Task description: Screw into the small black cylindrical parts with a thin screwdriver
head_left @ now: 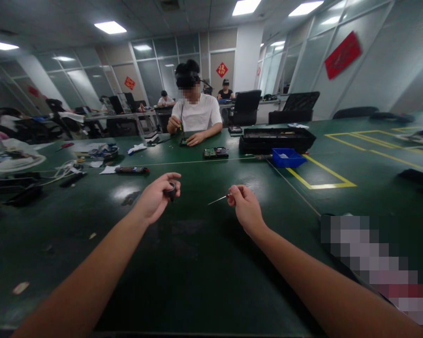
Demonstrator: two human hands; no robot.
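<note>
Taking the bare patch between the hands as the clock's centre, the left hand [159,196] lies at 9 o'clock, grasping a dark piece [169,190], roundish and too small to identify, between thumb and curled fingers, with the index finger stretched out. The right hand [246,207] is at 3 o'clock, pinching a thin tool [217,200] whose metal shaft points to about 8 o'clock, its tip apart from the dark piece. Both are over the green table [183,277]. A circuit board [215,153] lies at 12 o'clock, near a person [199,115] in a white shirt, seated opposite. At 2 o'clock a blue bin [288,158] stands just in front of a black tray [278,144]; a dark cylinder [131,170] lies at 10 o'clock.
</note>
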